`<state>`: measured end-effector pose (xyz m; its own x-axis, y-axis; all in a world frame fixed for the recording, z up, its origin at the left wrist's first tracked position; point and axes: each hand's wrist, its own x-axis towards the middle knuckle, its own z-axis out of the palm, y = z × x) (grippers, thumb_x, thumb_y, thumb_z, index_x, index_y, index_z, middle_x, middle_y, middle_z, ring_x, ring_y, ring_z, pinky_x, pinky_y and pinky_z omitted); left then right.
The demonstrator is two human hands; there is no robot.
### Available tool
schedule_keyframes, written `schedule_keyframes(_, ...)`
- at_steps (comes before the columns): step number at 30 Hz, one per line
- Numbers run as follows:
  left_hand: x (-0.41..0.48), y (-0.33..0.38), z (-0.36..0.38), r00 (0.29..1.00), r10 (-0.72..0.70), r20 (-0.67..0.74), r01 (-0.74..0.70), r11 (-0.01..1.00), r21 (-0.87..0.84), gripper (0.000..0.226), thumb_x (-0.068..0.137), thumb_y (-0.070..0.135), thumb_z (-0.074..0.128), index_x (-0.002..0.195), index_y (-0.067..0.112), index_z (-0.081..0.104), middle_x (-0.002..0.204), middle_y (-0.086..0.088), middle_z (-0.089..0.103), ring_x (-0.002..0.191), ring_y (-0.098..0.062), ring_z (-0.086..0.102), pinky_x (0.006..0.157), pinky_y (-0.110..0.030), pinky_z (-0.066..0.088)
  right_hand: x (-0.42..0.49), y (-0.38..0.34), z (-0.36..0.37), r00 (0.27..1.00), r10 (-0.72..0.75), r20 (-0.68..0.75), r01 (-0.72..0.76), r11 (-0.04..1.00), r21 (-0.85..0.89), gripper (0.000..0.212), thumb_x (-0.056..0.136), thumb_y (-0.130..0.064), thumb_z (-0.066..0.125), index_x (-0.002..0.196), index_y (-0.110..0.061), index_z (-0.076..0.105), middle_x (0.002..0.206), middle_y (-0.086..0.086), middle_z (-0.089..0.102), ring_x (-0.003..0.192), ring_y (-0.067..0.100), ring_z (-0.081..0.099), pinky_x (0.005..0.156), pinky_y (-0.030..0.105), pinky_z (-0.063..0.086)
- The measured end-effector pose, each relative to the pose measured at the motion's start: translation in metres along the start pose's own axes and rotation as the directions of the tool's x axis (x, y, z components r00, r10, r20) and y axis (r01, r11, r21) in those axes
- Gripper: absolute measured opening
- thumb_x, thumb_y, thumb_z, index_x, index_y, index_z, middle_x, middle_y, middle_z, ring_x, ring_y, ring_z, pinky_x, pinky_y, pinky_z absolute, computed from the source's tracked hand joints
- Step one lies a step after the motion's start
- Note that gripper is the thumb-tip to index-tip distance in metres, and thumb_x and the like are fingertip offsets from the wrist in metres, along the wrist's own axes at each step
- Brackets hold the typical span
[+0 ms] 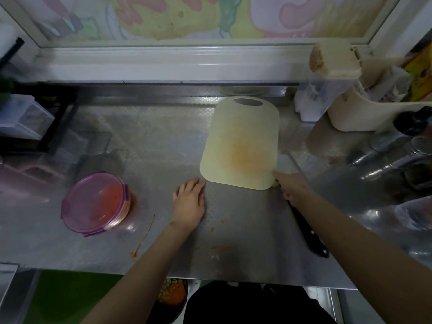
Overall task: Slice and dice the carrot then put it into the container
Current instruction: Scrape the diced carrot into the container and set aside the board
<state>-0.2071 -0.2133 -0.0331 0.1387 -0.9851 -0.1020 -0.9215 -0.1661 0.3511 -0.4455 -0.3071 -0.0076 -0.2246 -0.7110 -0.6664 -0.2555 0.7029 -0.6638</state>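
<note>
In the head view the left hand point(189, 202) lay flat, fingers straight, on the embossed stainless-steel counter point(163, 148), just beside the near left corner of the stained pale yellow plastic cutting board point(240, 136). The right hand point(292, 187) lay over the black-handled kitchen knife point(309, 233) at the board's near right corner; whether it gripped the knife could not be told. The orange carrot point(113, 195) sat inside the lidded round purple container point(88, 206) towards the counter's front left, with scraps point(219, 247) near the front edge.
</note>
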Motion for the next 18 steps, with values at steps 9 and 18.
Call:
schedule_keyframes(9, 0.017, 0.008, -0.008, 0.980, -0.197, 0.012, 0.197, 0.975, -0.103, 0.053, 0.097, 0.023, 0.041, 0.147, 0.023, 0.024, 0.142, -0.005, 0.043, 0.130, -0.023, 0.032, 0.101, -0.034, 0.020, -0.014, -0.027, 0.032, 1.000, -0.008, 0.016, 0.011, 0.983, -0.185, 0.026, 0.096, -0.024, 0.045, 0.104, -0.004, 0.060, 0.118, 0.019, 0.059, 0.102, 0.031, 0.058, 0.086, 0.033, 0.049)
schedule_keyframes(18, 0.026, -0.003, -0.016, 0.970, -0.236, 0.053, 0.240, 0.907, -0.346, 0.051, 0.098, 0.019, 0.043, 0.146, 0.027, 0.028, 0.145, 0.002, 0.042, 0.134, -0.019, 0.030, 0.108, -0.038, 0.015, -0.015, -0.033, 0.025, 0.992, -0.005, 0.124, -0.009, 0.994, 0.113, 0.032, 0.100, -0.017, 0.044, 0.069, -0.013, 0.038, 0.060, 0.003, 0.031, 0.049, 0.012, 0.027, 0.028, 0.015, 0.018)
